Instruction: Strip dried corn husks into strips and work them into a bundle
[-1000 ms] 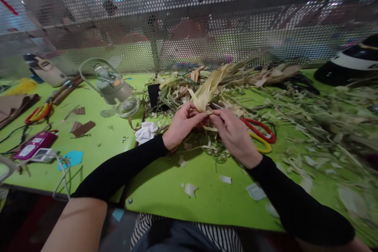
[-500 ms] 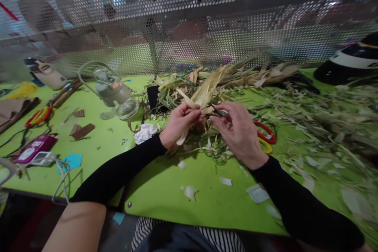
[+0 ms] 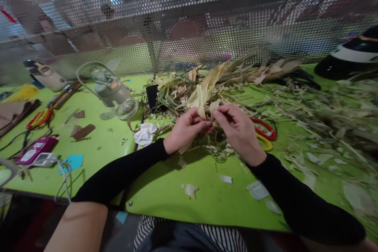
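Pale yellow corn husk strips (image 3: 201,100) rise from the pinched fingers of my left hand (image 3: 185,130), which is closed on them over the middle of the bench. My right hand (image 3: 240,132) is just to the right, thumb and forefinger closed on the edge of a short, paler husk piece (image 3: 214,107). The fingertips of both hands are close together, and the lower ends of the husk are partly hidden by them. Behind the hands lies a heap of dry husks and leaves (image 3: 177,94). Red and yellow looped handles (image 3: 270,136) lie by my right wrist.
A green bench (image 3: 165,193) carries scattered husk scraps. Left of the hands are a crumpled white tissue (image 3: 145,134), a tipped clear-and-grey bottle (image 3: 113,92) and a purple device (image 3: 37,149) with cables. A perforated metal screen (image 3: 183,31) stands behind; a black-and-white cap (image 3: 351,55) sits far right.
Both hands have moved slightly down and nearer each other. The husk strip at my left hand now bends over upright, and my right fingers have taken hold of a pale husk piece.
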### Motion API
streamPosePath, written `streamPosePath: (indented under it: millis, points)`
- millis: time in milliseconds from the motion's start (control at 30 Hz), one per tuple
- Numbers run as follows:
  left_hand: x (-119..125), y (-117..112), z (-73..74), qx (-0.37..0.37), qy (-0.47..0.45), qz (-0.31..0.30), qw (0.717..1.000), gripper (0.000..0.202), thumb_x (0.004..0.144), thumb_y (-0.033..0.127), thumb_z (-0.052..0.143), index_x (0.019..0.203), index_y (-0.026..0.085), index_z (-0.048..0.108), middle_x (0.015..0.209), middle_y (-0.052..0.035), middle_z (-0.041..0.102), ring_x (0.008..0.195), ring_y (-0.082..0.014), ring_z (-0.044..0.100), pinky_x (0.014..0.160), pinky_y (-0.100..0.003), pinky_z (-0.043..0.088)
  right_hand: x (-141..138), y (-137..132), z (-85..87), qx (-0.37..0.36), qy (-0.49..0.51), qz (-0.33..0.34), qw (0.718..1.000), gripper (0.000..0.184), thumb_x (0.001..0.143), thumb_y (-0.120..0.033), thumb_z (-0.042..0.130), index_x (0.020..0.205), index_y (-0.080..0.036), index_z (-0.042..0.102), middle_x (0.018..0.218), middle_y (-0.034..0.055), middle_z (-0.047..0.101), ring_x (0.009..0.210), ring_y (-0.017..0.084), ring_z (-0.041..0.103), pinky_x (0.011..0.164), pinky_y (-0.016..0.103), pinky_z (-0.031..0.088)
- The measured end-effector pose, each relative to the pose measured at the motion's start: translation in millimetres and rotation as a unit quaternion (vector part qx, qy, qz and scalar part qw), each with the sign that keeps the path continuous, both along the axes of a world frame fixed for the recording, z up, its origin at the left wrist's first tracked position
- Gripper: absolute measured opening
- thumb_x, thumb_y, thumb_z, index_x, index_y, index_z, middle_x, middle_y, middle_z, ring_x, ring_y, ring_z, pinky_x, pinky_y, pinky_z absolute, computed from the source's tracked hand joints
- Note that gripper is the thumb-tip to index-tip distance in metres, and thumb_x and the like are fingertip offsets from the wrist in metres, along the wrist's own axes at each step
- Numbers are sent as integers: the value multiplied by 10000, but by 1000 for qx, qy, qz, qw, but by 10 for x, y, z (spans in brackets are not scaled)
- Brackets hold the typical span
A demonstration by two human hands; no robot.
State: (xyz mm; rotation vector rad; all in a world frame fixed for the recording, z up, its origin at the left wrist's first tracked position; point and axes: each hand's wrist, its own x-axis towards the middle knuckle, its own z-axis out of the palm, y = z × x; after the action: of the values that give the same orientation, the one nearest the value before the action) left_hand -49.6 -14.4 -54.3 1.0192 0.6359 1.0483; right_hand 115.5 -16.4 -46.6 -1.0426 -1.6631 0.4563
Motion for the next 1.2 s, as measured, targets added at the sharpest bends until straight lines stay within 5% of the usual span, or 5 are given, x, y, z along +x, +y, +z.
streamPosePath:
  millis: [300,467,733,1000,1200]
  points:
    - [-30,6,103,-92,-50,32,994,306,817,143,817,1000,166,574,750,25,703,716,-101,716,773,-242,570,3,-83,50,67,-63,-36,995,65,927,-299,658,954,-244,640,874,39,668,702,181,606,633,346,542]
    - [-62,-8,162,-146,-79,67,984,326,783,110,801,1017,158,579,761,34,683,648,-72,638,706,-212,509,-49,-147,54,212,-297,128,922,302,926,-100,581,1123,-280,724,1013,75,712,930,246,665,742,382,580]
    - [-22,-57,136,-135,-63,60,987,355,725,175,857,966,159,598,746,48,663,649,-74,608,687,-216,479,-100,-184,37,291,-393,99,867,217,994,-144,533,1048,-236,723,1018,95,746,924,265,671,789,418,574]
    - [-14,-53,139,-88,-52,23,995,275,764,198,861,935,152,651,786,21,709,747,-102,706,845,-279,584,-11,-93,15,144,-130,-43,980,35,1017,-289,573,1012,-270,602,1044,76,731,1007,270,694,906,466,555]
    - [-21,-64,150,-43,-14,25,999,241,787,204,844,940,160,663,837,8,727,795,-120,723,878,-310,587,7,-27,-36,46,-59,-47,996,158,1020,-409,550,981,-256,560,935,52,674,826,220,674,788,392,561]
